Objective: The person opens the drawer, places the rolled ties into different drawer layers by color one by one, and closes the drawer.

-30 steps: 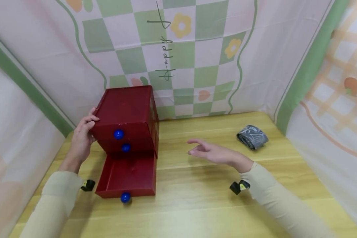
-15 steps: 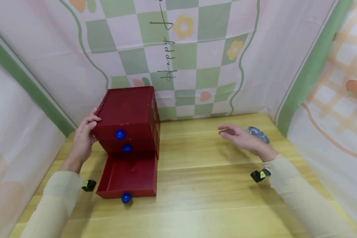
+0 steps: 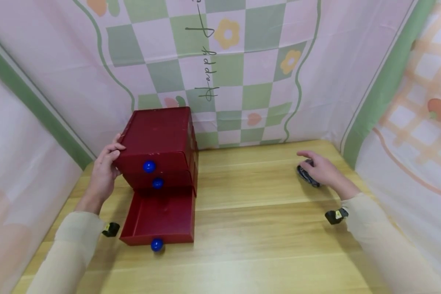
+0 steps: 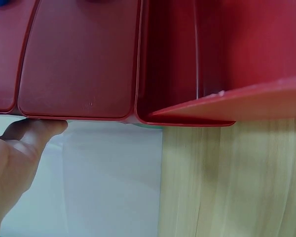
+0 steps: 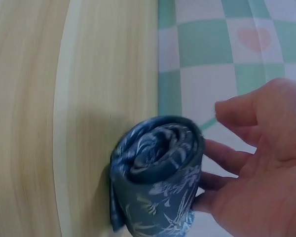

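A red drawer cabinet point(image 3: 158, 130) with round blue knobs stands on the left of the table, its bottom drawer point(image 3: 161, 216) pulled out and bare inside. My left hand point(image 3: 104, 163) rests against the cabinet's left side, fingertips at the upper edge. In the left wrist view, the fingers point(image 4: 42, 133) touch that side. On the right, my right hand point(image 3: 323, 169) is over a rolled-up blue-grey patterned cloth point(image 3: 306, 175), partly hiding it. In the right wrist view, the fingers lie behind the cloth roll point(image 5: 158, 182), and the thumb point(image 5: 232, 112) stands apart from it.
The wooden table point(image 3: 239, 228) spreads between the cabinet and the cloth. A printed fabric curtain point(image 3: 228, 73) hangs behind the table, with more fabric along both sides. A small black camera sits on each wrist.
My right hand has moved right from mid-table to the rolled cloth and now covers part of it. The left hand, cabinet and drawer stay as they were.
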Demonstrator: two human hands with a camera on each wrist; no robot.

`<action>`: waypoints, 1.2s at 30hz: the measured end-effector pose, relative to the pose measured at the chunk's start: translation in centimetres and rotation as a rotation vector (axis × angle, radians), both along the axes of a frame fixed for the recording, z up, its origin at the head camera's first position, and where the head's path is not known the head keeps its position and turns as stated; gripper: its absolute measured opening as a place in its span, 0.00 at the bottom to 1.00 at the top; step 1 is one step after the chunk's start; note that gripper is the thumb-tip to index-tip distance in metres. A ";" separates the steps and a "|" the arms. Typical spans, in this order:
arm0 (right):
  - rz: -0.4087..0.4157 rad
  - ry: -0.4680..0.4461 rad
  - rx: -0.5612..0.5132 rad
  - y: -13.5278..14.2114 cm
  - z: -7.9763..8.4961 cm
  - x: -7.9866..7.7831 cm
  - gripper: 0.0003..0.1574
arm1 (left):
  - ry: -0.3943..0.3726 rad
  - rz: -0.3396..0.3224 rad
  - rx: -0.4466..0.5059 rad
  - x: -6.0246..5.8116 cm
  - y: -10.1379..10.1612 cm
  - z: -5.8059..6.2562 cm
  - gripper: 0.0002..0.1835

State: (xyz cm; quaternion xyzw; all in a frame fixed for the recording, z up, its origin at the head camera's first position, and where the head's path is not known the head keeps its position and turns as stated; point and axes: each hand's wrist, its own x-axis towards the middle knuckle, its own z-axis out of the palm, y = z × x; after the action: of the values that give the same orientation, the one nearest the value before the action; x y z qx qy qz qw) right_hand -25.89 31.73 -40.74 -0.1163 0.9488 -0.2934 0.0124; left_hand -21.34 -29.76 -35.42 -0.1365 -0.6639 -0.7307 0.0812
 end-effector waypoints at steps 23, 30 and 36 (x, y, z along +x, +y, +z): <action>-0.031 -0.149 0.052 4.2 -0.8 -0.6 0.55 | -0.008 0.005 0.037 0.0 0.2 0.0 0.09; -0.044 -0.201 0.112 4.1 -0.7 -0.6 0.55 | -0.007 0.007 0.037 0.1 0.2 -0.1 0.09; -0.062 -0.234 0.101 4.3 -1.2 -0.6 0.58 | -0.003 0.010 0.040 0.1 0.2 -0.1 0.09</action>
State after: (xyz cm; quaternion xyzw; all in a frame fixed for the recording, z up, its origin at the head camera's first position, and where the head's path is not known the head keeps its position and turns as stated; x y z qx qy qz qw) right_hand -26.49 36.04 -41.90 -0.0513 0.9576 -0.2569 0.1196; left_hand -21.26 -29.59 -35.49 -0.1304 -0.6501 -0.7436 0.0864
